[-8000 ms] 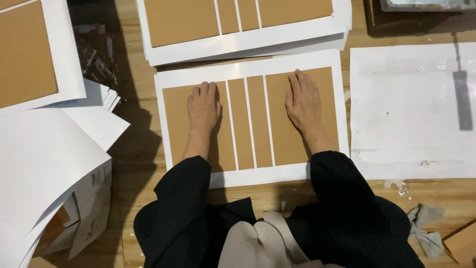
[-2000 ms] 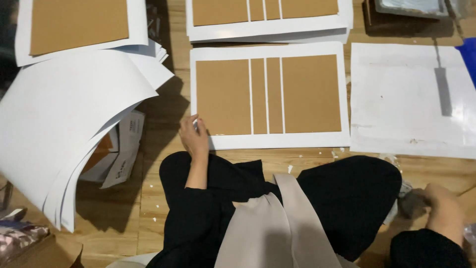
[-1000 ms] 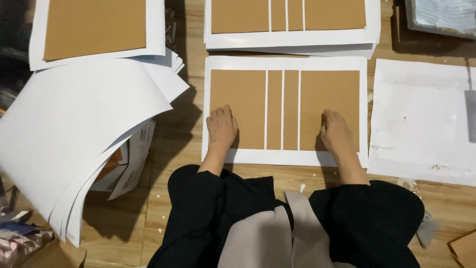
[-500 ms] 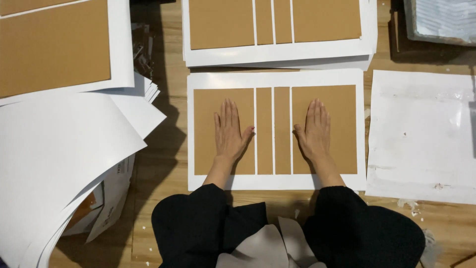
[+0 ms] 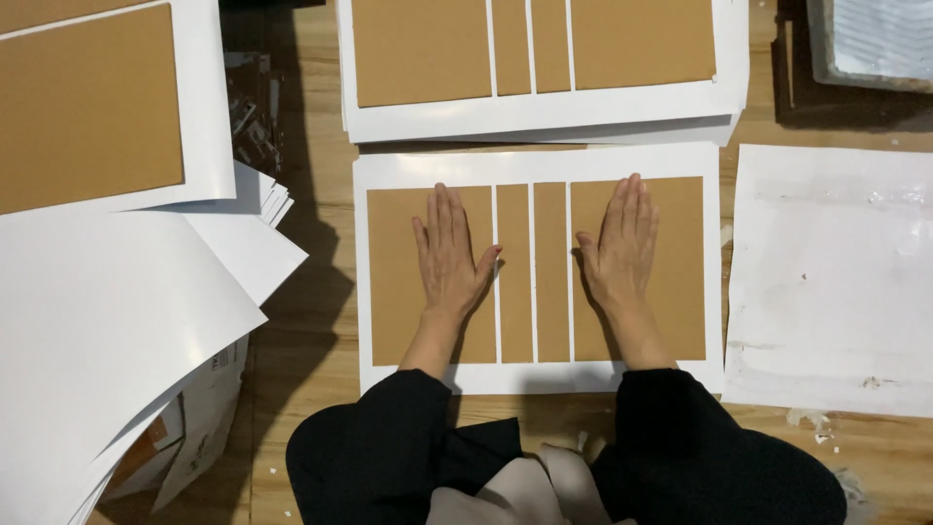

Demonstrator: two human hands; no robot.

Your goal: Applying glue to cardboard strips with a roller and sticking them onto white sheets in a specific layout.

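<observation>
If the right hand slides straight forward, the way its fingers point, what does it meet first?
Probably the white border of its own sheet, past the brown panel under the right hand; beyond lies the next stacked sheet.

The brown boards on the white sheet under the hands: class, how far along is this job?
Done: four brown boards lie spaced on the white sheet, and a finished stack sits above. In hand: left hand and right hand press flat on the wide outer boards. Left: the sheet's margins are unfolded; loose white sheets wait at the left.
</observation>
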